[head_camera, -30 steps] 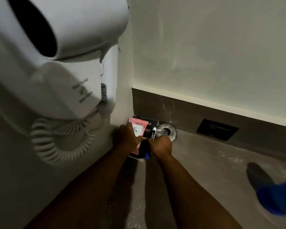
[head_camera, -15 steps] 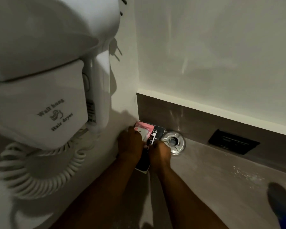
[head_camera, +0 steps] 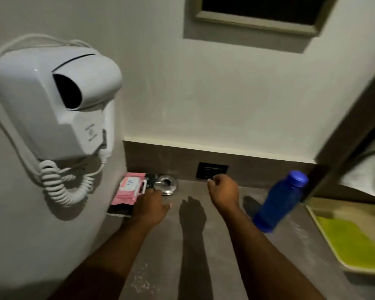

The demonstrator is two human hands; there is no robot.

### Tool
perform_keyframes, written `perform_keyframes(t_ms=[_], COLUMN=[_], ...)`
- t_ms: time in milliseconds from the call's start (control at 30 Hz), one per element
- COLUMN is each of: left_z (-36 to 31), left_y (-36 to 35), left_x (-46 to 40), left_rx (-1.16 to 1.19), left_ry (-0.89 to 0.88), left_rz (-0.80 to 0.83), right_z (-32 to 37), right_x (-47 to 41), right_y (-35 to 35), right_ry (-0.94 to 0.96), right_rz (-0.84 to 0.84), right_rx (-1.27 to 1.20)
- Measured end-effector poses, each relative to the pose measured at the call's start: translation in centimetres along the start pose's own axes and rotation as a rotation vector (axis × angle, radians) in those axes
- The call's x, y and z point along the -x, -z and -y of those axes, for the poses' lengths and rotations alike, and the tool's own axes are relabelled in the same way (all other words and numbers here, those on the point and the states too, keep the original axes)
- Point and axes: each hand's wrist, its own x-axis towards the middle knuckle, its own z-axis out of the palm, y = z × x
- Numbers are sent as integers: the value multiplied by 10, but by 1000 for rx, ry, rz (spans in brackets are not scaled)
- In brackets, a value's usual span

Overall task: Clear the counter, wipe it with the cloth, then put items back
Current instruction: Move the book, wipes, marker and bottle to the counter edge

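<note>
A pink wipes pack (head_camera: 129,188) lies on a black book (head_camera: 120,210) in the counter's back left corner, with a small marker (head_camera: 143,186) beside the pack. A round metal ashtray (head_camera: 167,184) sits just right of them. My left hand (head_camera: 152,205) rests flat next to the stack, fingers apart, holding nothing. My right hand (head_camera: 224,191) hovers over the grey counter (head_camera: 195,252) near the back wall, fingers loosely curled and empty. A blue bottle (head_camera: 279,201) stands to its right.
A white wall-hung hair dryer (head_camera: 56,113) with a coiled cord juts out at the left. A black socket plate (head_camera: 212,171) is set in the backsplash. A tray (head_camera: 325,232) with a yellow-green cloth (head_camera: 346,239) sits at the right, under a dark frame edge.
Both hands have let go of the stack in the corner. My right hand has moved right toward the socket plate. The view has pulled back, and the blue bottle and tray now show.
</note>
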Motion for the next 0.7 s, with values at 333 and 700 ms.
perform_keyframes(t_ms=[333, 700], left_z=[-171, -281], left_y=[-33, -92], left_x=[51, 19], left_rx=[377, 559], left_ry=[-290, -292], left_rz=[180, 340], right_z=[-68, -124], right_x=[2, -57], right_y=[189, 200], right_ry=[15, -3], right_rz=[-424, -21], right_rx=[365, 350])
